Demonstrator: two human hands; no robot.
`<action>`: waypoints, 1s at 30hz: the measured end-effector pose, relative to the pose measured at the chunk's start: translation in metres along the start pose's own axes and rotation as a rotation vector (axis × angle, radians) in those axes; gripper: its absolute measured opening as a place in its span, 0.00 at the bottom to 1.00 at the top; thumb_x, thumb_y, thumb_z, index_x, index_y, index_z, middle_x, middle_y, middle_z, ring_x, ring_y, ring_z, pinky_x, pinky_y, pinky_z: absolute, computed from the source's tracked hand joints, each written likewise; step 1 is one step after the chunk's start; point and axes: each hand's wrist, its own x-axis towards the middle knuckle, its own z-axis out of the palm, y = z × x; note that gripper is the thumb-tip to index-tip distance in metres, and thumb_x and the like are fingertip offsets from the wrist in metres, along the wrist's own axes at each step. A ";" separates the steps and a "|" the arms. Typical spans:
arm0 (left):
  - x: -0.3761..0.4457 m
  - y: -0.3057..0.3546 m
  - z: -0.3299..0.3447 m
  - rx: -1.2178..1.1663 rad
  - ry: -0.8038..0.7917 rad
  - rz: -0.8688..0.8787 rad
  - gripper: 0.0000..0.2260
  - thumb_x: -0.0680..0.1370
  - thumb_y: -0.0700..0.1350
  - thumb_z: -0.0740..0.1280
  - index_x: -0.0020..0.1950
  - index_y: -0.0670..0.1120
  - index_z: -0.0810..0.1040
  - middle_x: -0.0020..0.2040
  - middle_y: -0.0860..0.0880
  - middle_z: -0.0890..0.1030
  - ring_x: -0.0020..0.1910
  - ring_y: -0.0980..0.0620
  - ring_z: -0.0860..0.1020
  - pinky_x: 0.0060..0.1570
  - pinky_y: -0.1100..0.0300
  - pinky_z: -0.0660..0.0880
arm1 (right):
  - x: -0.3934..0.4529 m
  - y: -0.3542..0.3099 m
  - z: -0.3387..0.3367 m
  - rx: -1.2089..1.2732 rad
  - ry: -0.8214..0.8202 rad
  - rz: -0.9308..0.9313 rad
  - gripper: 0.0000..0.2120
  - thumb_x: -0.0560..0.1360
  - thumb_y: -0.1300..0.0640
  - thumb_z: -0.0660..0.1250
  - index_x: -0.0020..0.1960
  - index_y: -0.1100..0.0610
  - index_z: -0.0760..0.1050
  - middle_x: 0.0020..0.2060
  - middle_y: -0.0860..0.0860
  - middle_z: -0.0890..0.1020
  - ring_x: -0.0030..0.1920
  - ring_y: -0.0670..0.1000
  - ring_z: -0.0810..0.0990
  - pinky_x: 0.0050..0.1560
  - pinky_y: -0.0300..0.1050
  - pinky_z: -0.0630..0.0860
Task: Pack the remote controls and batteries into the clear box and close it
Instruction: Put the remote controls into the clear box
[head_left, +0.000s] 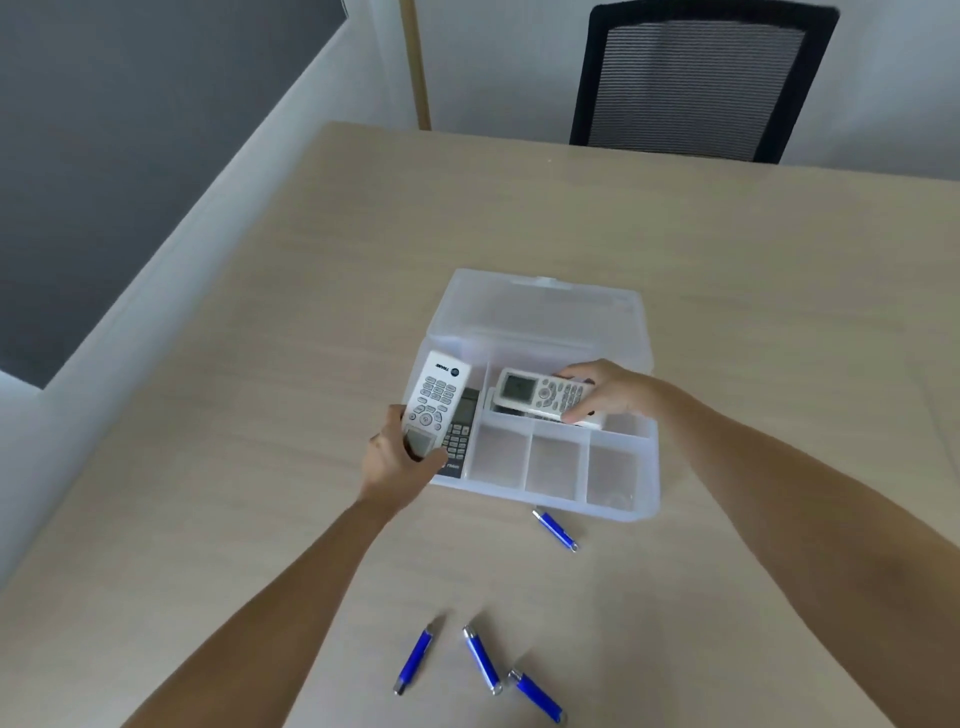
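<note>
Now the left hand (397, 457) grips a white remote (436, 400) by its lower end, above a dark remote (460, 434) lying in the left compartment of the clear box (550, 506). Meanwhile the right hand (605, 389) holds a second white remote (540, 393) over the rear compartment. Four blue batteries (480, 659) lie on the surface (260, 364), near the open box.

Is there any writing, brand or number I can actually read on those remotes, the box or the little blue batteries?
"TRANE": brand on the white remote in the left hand.
Dark remote lying in the clear box: a short word at its near end, too blurred to read.
Screen remote in the right hand: display and key labels too small to read.
Blue batteries: no legible print.
</note>
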 end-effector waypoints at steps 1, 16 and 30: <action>0.001 -0.003 0.002 0.006 0.005 0.010 0.19 0.67 0.39 0.73 0.54 0.44 0.69 0.31 0.53 0.74 0.30 0.53 0.72 0.29 0.62 0.70 | 0.010 0.002 0.002 -0.011 -0.039 0.005 0.34 0.60 0.55 0.78 0.65 0.47 0.73 0.60 0.49 0.79 0.60 0.52 0.77 0.64 0.48 0.71; 0.030 0.030 0.015 0.038 -0.056 0.125 0.23 0.66 0.45 0.73 0.57 0.47 0.69 0.33 0.51 0.79 0.32 0.47 0.77 0.32 0.62 0.73 | -0.021 0.039 0.035 -0.215 1.034 -0.207 0.20 0.75 0.63 0.54 0.65 0.59 0.72 0.58 0.60 0.76 0.59 0.63 0.72 0.59 0.54 0.67; 0.128 0.080 0.072 0.683 -0.689 0.388 0.16 0.83 0.52 0.50 0.66 0.58 0.72 0.47 0.52 0.76 0.58 0.48 0.70 0.65 0.43 0.55 | -0.047 0.069 0.064 0.231 0.739 0.101 0.24 0.81 0.56 0.49 0.76 0.51 0.49 0.27 0.43 0.66 0.28 0.48 0.68 0.39 0.44 0.65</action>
